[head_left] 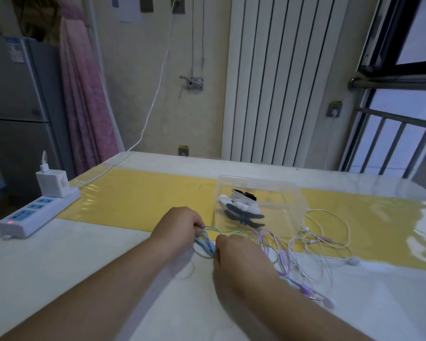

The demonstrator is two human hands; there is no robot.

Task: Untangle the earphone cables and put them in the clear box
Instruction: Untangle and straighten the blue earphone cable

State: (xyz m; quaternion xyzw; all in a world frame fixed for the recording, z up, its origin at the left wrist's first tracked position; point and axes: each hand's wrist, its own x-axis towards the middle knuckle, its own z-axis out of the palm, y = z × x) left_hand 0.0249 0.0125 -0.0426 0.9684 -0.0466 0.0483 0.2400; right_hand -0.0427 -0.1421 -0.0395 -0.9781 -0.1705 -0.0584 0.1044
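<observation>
Untangling is under way at frame centre: left hand (176,226) and right hand (234,252) both pinch the blue-green cable (205,244); next, feed it into the clear box (276,193) just above.

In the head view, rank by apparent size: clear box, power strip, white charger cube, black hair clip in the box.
1. clear box
2. power strip
3. white charger cube
4. black hair clip
The last two look close; ranking unsure.

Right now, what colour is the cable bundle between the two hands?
Blue and pale green cable bundle, best seen in the head view.
</observation>
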